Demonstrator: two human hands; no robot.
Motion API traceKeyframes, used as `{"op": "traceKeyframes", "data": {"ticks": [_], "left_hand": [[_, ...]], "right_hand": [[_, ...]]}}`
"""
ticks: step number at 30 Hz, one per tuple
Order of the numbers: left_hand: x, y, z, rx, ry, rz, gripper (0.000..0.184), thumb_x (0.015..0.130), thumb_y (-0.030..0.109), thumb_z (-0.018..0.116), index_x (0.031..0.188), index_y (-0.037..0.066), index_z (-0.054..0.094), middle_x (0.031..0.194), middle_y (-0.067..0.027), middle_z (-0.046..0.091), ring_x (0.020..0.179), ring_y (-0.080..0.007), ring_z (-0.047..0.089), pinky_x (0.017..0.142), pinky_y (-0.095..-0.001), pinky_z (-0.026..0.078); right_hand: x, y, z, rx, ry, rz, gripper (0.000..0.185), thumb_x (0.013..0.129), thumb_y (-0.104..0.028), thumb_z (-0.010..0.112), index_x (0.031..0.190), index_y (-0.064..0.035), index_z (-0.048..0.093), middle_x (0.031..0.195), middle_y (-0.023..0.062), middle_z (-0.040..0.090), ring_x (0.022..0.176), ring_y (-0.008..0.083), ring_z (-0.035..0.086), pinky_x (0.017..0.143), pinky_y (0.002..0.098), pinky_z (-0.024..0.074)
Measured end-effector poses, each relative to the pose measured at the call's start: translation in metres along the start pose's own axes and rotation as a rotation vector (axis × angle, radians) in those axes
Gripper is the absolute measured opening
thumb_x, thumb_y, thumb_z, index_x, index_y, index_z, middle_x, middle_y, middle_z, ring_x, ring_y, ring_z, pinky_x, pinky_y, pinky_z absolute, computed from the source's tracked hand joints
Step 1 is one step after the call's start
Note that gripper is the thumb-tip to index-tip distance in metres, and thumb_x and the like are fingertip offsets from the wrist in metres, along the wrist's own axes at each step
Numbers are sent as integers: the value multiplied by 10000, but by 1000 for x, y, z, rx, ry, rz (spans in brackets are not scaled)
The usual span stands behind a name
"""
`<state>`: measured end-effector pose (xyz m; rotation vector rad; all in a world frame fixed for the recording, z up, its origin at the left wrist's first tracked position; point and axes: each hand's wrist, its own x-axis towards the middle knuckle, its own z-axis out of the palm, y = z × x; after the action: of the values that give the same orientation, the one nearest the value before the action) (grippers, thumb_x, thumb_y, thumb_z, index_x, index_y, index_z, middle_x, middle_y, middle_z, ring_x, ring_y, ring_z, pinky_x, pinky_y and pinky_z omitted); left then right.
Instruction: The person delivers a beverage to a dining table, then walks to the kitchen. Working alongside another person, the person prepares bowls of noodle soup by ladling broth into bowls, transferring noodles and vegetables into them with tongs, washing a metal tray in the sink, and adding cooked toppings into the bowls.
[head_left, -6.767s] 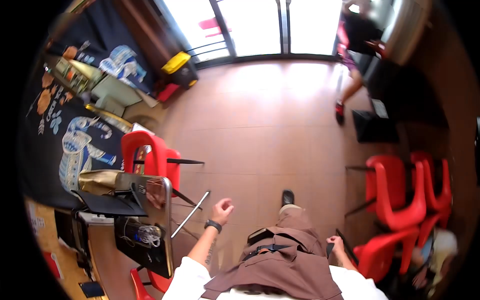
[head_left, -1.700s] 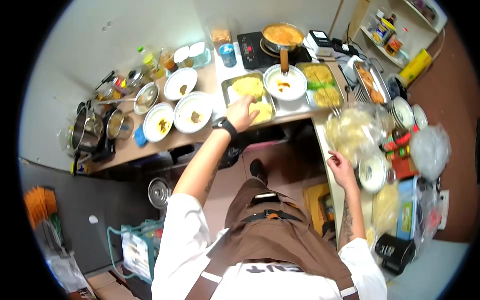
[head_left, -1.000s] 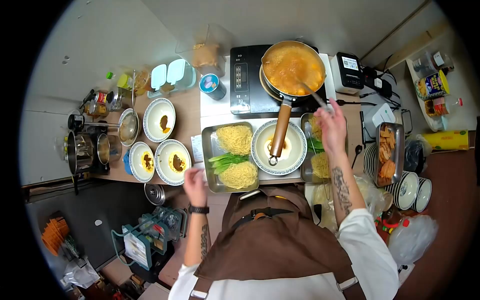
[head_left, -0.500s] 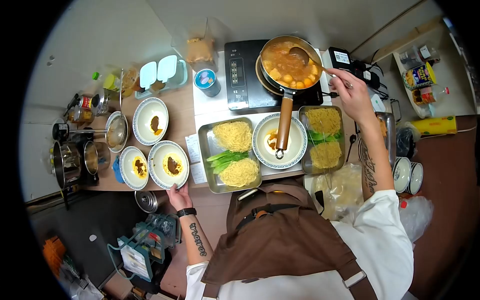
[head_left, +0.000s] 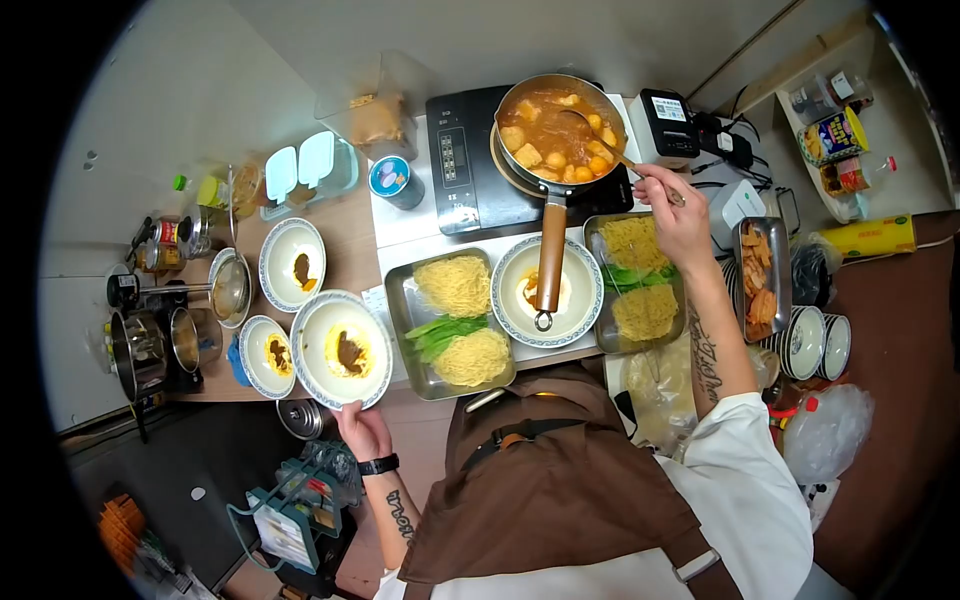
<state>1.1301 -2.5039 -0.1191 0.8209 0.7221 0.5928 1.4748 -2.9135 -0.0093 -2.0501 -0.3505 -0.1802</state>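
Observation:
My left hand (head_left: 364,430) grips the near rim of a patterned white bowl (head_left: 343,350) with brown and yellow sauce inside. My right hand (head_left: 677,212) holds a ladle (head_left: 622,158) by its handle, its head dipped in the orange-brown soup of the pan (head_left: 560,130). Pale and orange balls float there. Under the pan's wooden handle sits another sauced bowl (head_left: 547,292). Noodles and green vegetables lie in a metal tray (head_left: 400,345) on the left and a second tray (head_left: 683,310) on the right.
The pan stands on a black induction cooker (head_left: 455,160). Two more sauced bowls, one of them (head_left: 292,264) further back, stand left, near jars and a strainer. A blue can (head_left: 396,183) is beside the cooker. At right are a tray of browned food (head_left: 762,280), stacked bowls and a shelf.
My left hand's bowl has shifted slightly nearer and looks larger, apparently lifted. My right hand remains on the ladle, whose head sits lower in the soup. The whole view has shifted a little.

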Motion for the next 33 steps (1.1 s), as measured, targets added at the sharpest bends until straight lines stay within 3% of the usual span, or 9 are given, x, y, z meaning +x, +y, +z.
{"op": "traceKeyframes", "data": {"ticks": [2, 7, 8, 13, 26, 33], "left_hand": [[-1, 1, 34, 9, -105, -65, 631, 853, 21, 509, 1471, 61, 390, 1462, -126, 495, 1312, -301, 511, 1111, -474, 400], [24, -28, 111, 53, -277, -105, 619, 863, 47, 529, 1464, 73, 382, 1440, -99, 505, 1296, -268, 514, 1094, -461, 412], [29, -31, 125, 21, -313, -162, 729, 831, -12, 518, 1519, 96, 304, 1468, -98, 463, 1312, -264, 479, 1097, -446, 397], [53, -54, 180, 121, -404, -206, 655, 852, -15, 512, 1461, 149, 334, 1337, -56, 540, 1150, -200, 571, 936, -383, 480], [66, -88, 208, 229, -414, -231, 534, 871, 43, 588, 1345, 145, 361, 1189, -45, 574, 992, -140, 586, 774, -303, 467], [69, -91, 209, 223, -399, -251, 604, 854, 47, 582, 1390, 141, 319, 1155, -28, 573, 929, -102, 552, 732, -258, 438]], "right_hand": [[-1, 1, -1, 22, 22, 7, 243, 1015, -142, 549, 1140, 19, 681, 905, 115, 719, 810, 167, 713, 749, 280, 561], [4, 24, 2, 258, 135, 129, 279, 1039, -157, 511, 1137, 63, 653, 898, 125, 713, 788, 173, 708, 727, 278, 569], [7, 28, 2, 344, 157, 171, 286, 1044, -159, 504, 1135, 72, 645, 899, 130, 710, 785, 177, 707, 721, 279, 572], [15, 40, -2, 569, 218, 263, 286, 1055, -167, 474, 1106, 79, 611, 893, 151, 682, 778, 206, 704, 706, 296, 587], [18, 19, -11, 602, 180, 256, 284, 1056, -167, 462, 1090, 81, 596, 888, 158, 674, 758, 209, 699, 690, 298, 593], [15, -4, -15, 590, 160, 248, 276, 1051, -163, 469, 1080, 75, 605, 868, 163, 683, 737, 210, 700, 682, 301, 593]]}}
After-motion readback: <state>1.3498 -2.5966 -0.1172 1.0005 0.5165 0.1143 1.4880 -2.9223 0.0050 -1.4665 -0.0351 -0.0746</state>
